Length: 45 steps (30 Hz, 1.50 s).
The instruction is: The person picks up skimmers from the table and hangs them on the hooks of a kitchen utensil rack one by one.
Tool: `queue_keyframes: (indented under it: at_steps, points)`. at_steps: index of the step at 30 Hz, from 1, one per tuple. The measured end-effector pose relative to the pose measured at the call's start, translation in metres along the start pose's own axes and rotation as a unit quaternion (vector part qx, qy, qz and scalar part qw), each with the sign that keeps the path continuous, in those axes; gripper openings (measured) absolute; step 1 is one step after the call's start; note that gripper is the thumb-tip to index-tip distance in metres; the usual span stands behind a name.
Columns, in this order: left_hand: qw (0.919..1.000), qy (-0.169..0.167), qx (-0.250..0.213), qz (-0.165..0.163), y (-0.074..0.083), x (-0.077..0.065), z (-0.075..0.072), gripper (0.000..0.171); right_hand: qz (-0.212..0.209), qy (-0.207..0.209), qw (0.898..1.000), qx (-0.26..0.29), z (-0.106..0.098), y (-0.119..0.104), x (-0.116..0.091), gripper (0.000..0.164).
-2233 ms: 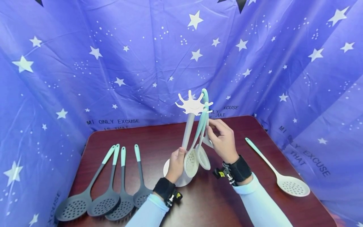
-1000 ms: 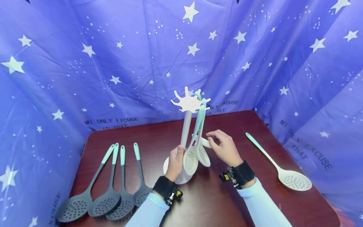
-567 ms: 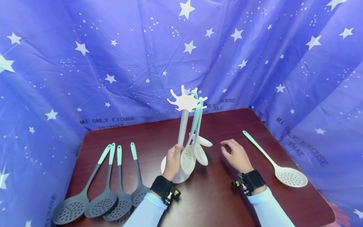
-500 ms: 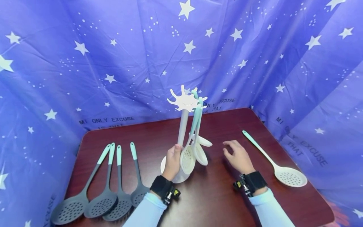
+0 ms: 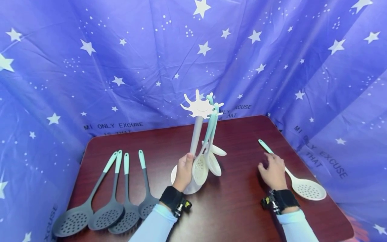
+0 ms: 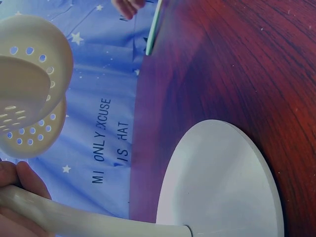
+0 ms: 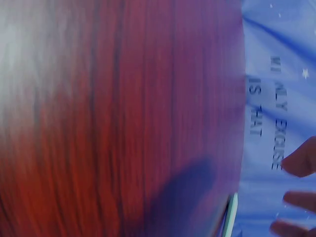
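My left hand (image 5: 183,172) grips the pole (image 5: 196,136) of a white utensil stand (image 5: 199,107) with a ring of hooks on top. In the left wrist view its round base (image 6: 217,173) appears tilted. Several pale utensils with mint handles hang on the stand's right side, among them a perforated spoon (image 5: 200,169). My right hand (image 5: 273,172), fingers spread and slightly bent, hovers at the handle of a white skimmer (image 5: 309,189) lying on the table at right. It partly hides that handle; contact cannot be made out. In the right wrist view the mint handle end (image 7: 230,216) shows below the fingers.
Several dark grey skimmers with mint handles lie on the left of the brown table (image 5: 239,215), the leftmost skimmer (image 5: 74,220) near its edge. A blue star-print curtain (image 5: 145,60) encloses the back and sides.
My right hand has let go of a hanging utensil, which swung to rest, and has moved right to the white skimmer's handle. My left hand keeps its grip on the stand.
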State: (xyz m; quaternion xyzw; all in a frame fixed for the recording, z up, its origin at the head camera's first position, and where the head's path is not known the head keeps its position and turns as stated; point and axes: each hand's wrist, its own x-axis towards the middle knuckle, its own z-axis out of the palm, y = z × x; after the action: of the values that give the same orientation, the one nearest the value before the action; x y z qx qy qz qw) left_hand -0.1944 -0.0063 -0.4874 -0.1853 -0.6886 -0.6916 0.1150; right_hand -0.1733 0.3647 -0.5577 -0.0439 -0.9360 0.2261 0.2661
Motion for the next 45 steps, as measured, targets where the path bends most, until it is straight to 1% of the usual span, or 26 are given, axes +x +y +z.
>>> queue_keyframes:
  at_steps: [3,6,12,17,20,23,28,31,36,40,45]
  points:
    - [1.0,0.003,-0.001,0.0,-0.001,-0.001,0.0,0.091,0.036,-0.018,0.999,-0.009,-0.006,0.01,-0.003,0.057]
    - [1.0,0.003,-0.004,0.0,-0.002,-0.002,0.001,0.09,0.061,-0.044,0.997,-0.016,-0.012,0.017,-0.006,0.064]
    - [1.0,0.0,-0.009,-0.001,-0.004,-0.003,0.001,0.089,0.089,-0.087,0.991,-0.037,-0.015,0.029,-0.008,0.076]
    - [1.0,0.002,-0.006,0.002,-0.003,-0.003,0.001,0.091,0.121,-0.141,0.982,-0.044,-0.013,0.035,-0.009,0.085]
    - [1.0,0.001,-0.006,0.003,-0.003,-0.003,0.001,0.091,0.137,-0.164,0.976,-0.046,-0.012,0.036,-0.009,0.086]
    - [1.0,0.001,-0.007,0.002,-0.003,-0.003,0.0,0.091,0.138,-0.167,0.975,-0.046,-0.012,0.036,-0.009,0.082]
    - [1.0,0.001,-0.004,0.0,-0.003,-0.002,-0.001,0.09,0.124,-0.155,0.979,-0.043,-0.013,0.033,-0.008,0.067]
    - [1.0,0.001,-0.004,-0.005,-0.002,-0.002,-0.001,0.091,0.115,-0.151,0.981,-0.047,-0.014,0.031,-0.007,0.062]
    - [0.9999,-0.001,-0.004,-0.01,-0.002,-0.001,-0.002,0.09,0.109,-0.155,0.98,-0.063,-0.013,0.032,-0.007,0.064]
    - [1.0,-0.001,-0.005,-0.004,-0.002,0.0,-0.002,0.089,0.115,-0.161,0.978,-0.072,-0.013,0.034,-0.006,0.067]
    - [0.9999,-0.002,-0.009,0.007,-0.001,0.002,-0.003,0.087,0.118,-0.183,0.973,-0.075,-0.016,0.035,-0.001,0.063]
